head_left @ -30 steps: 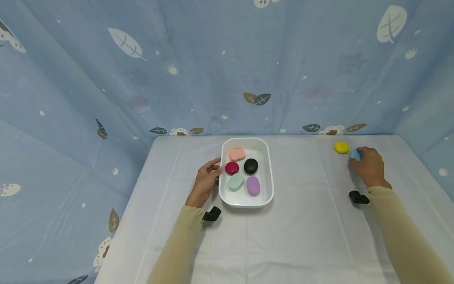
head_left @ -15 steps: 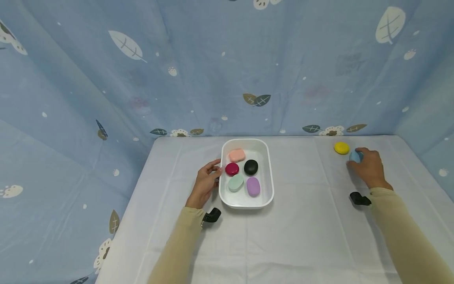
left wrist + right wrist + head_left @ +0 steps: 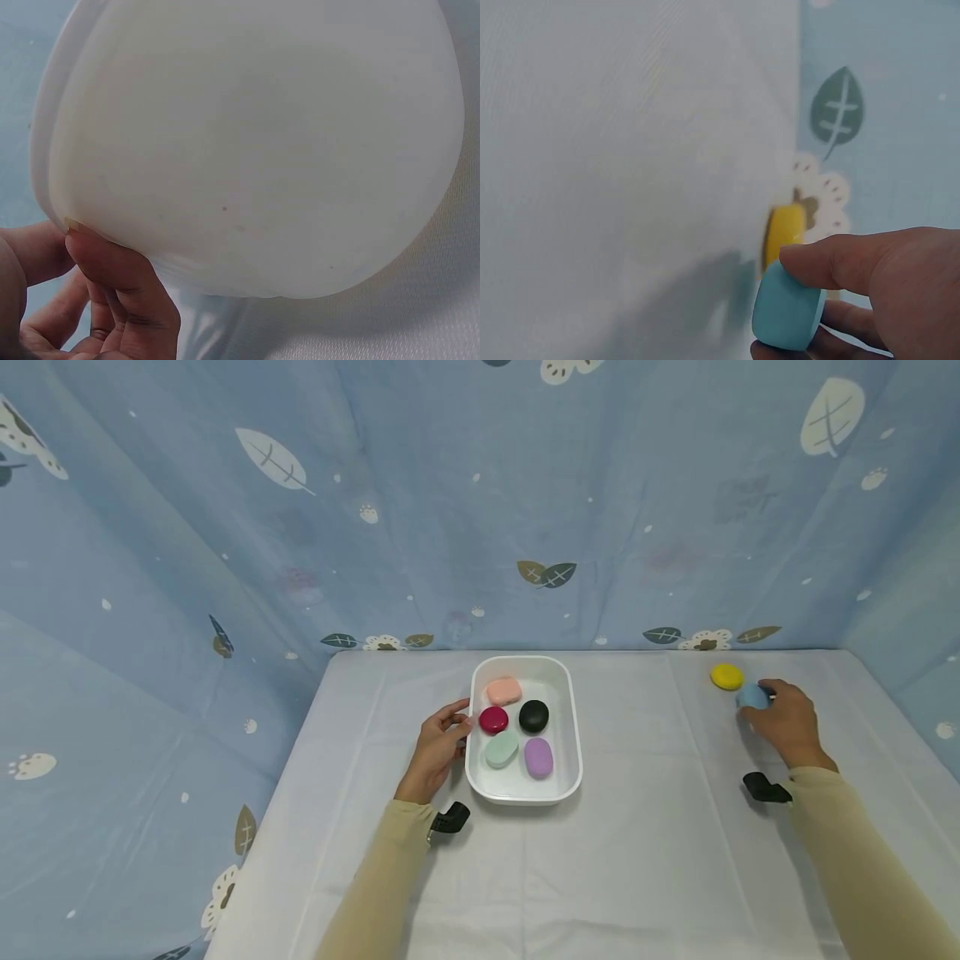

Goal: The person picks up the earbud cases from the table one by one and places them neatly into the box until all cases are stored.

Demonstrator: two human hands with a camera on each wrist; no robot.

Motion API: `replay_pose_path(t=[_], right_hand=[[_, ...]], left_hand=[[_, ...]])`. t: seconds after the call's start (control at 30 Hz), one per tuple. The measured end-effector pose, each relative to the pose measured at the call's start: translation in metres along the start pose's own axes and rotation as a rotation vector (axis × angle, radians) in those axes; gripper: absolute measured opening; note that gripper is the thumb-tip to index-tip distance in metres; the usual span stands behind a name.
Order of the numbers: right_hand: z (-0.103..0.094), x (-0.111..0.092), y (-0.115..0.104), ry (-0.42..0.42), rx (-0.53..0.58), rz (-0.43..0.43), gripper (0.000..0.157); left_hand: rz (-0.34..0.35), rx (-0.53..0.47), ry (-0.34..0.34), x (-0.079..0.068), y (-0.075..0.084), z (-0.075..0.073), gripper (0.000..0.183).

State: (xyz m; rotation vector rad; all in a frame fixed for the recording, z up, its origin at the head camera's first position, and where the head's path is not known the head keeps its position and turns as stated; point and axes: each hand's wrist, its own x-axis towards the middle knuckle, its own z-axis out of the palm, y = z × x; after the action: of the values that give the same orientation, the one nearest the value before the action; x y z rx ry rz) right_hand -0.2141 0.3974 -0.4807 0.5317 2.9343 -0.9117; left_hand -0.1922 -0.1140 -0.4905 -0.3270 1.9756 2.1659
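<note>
Your left hand [image 3: 437, 750] rests on the white tablecloth [image 3: 637, 860] against the left wall of the white tub [image 3: 573, 727]; the left wrist view shows your fingers [image 3: 120, 285] curled with a fingertip touching the tub's outer rim, though whether they actually grip it cannot be told. Inside the tub lie five soap-like pieces: a peach one [image 3: 503, 691] at the far left, a dark red one [image 3: 493, 720] just beside your fingertips, a black one [image 3: 534, 716] to its right, a pale green one [image 3: 500, 748] and a lilac one [image 3: 538, 757] nearest you. The tub stands near the middle of the table, towards the back edge. Well apart, at the far right corner, a yellow piece [image 3: 727, 677] lies on the cloth. Just beside it, your right hand [image 3: 780, 722] pinches the light blue piece [image 3: 752, 697] between thumb and fingers; the right wrist view shows this blue piece [image 3: 787, 311] held close in front of the yellow one [image 3: 784, 232]. A leaf-patterned blue backdrop [image 3: 450, 502] encloses the table.
</note>
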Motion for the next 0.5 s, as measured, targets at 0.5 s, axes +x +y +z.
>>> replay_pose_path(t=[0.5], right_hand=[[-0.002, -0.041, -0.039, 0.051, 0.09, -0.191, 0.068]], left_hand=[[0.0, 0.009, 0.0, 0.0, -0.001, 0.0, 0.043]])
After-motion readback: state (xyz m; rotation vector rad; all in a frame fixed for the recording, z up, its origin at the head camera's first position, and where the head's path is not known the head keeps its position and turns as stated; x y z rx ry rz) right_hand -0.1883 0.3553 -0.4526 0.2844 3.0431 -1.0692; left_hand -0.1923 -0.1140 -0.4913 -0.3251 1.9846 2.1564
